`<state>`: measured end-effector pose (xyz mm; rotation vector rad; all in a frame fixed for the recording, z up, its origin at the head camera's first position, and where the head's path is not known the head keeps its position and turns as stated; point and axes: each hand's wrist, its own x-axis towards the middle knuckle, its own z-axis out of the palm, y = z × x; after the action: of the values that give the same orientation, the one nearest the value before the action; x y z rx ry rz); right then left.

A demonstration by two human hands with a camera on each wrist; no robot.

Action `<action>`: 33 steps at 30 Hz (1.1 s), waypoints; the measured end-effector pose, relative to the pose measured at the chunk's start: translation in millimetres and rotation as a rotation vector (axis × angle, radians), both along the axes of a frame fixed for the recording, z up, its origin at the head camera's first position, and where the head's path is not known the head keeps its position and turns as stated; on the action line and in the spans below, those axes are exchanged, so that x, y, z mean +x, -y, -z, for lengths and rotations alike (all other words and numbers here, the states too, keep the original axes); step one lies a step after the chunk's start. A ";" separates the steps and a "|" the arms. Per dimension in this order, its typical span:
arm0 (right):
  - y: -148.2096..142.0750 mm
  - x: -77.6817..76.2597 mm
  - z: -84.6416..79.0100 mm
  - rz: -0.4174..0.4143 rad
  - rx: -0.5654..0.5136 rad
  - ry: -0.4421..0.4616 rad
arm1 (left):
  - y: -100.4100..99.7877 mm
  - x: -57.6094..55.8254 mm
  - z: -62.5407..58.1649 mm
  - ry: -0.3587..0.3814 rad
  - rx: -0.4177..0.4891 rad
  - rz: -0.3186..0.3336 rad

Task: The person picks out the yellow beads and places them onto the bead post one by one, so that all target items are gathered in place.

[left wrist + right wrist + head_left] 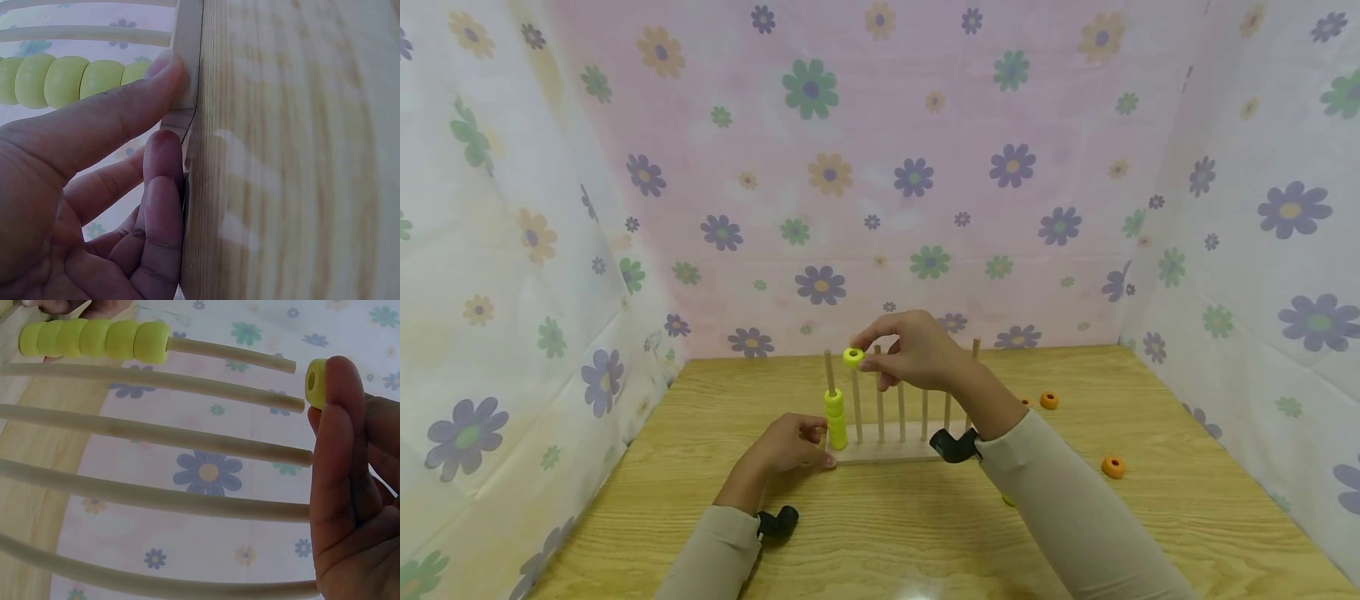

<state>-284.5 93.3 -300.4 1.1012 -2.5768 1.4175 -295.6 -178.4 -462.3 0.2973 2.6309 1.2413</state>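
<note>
A wooden peg rack (887,452) with upright pegs stands on the table. Its leftmost peg carries a stack of several yellow beads (836,421), with bare peg showing above them. My right hand (919,354) pinches one more yellow bead (320,394) between thumb and fingers. That bead is at the tip of the second peg (206,386), its hole facing the peg end in the right wrist view. Low at the rack's left end, my left hand (790,442) grips the base, thumb (150,94) on its front edge and fingers curled beside the end.
Orange beads (1049,401) lie on the wood-grain table (880,533) to the right, one (1113,467) closer to me. Another orange bead and a yellow bead (1008,499) are partly hidden by the right arm. Flowered cloth (880,125) encloses the back and sides.
</note>
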 end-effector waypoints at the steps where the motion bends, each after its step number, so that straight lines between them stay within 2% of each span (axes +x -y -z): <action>1: 1.1 0.0 -0.1 0.001 0.000 0.001 | 0.1 0.0 0.0 -0.001 -0.001 0.000; 17: 19.3 -1.7 0.2 0.035 -0.032 -0.008 | 0.7 1.6 -2.0 -0.013 -0.003 0.017; 33: 38.8 1.6 0.1 0.155 -0.089 0.009 | 1.5 1.1 -1.8 -0.003 0.001 0.011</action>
<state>-282.9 54.5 -300.5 0.8647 -2.5149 1.4866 -294.5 -179.9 -460.4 0.3132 2.6275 1.2401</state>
